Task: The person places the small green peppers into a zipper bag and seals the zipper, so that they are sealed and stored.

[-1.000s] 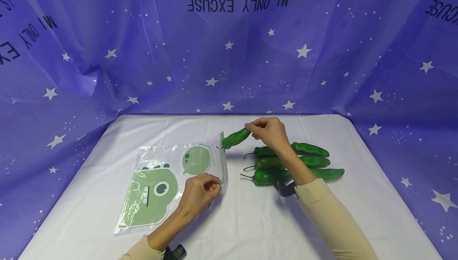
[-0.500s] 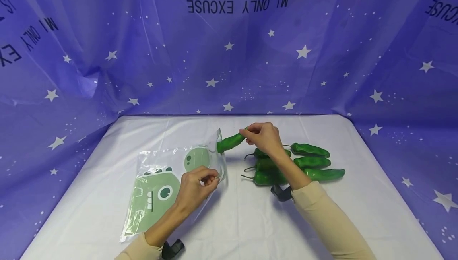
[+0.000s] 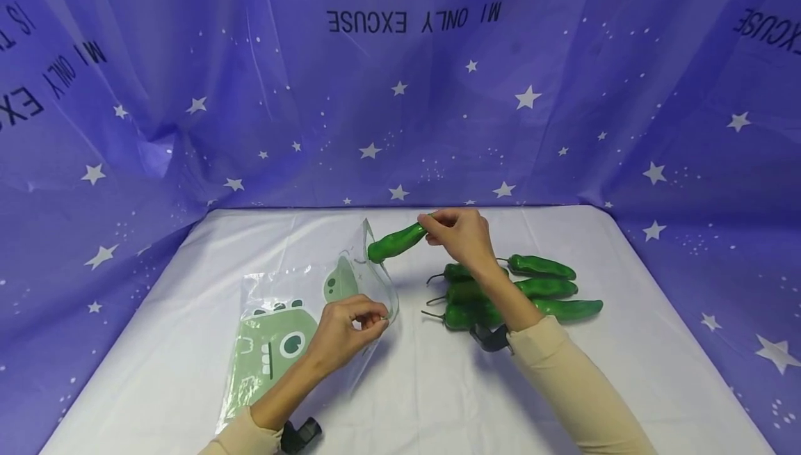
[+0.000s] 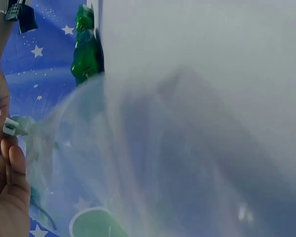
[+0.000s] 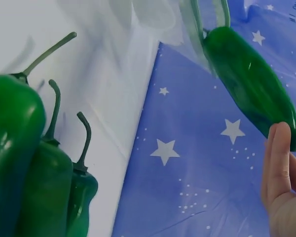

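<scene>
Bag (image 3: 294,326): pinched open by L grip (image 3: 344,330); pepper (image 3: 397,241), qty 1: held at opening by R grip (image 3: 463,236); other peppers (image 3: 544,288): unbagged, worktop (image 3: 425,392).

Glints on clear bag (image 3: 288,323) — blurred up close, left wrist view.

This is a small draped booth: purple fabric (image 3: 438,124) printed with white stars (image 3: 528,97) and upside-down black lettering (image 3: 368,21) hangs behind and along both sides of a white-covered counter (image 3: 425,385). What sort of room lies beyond cannot be told.
</scene>
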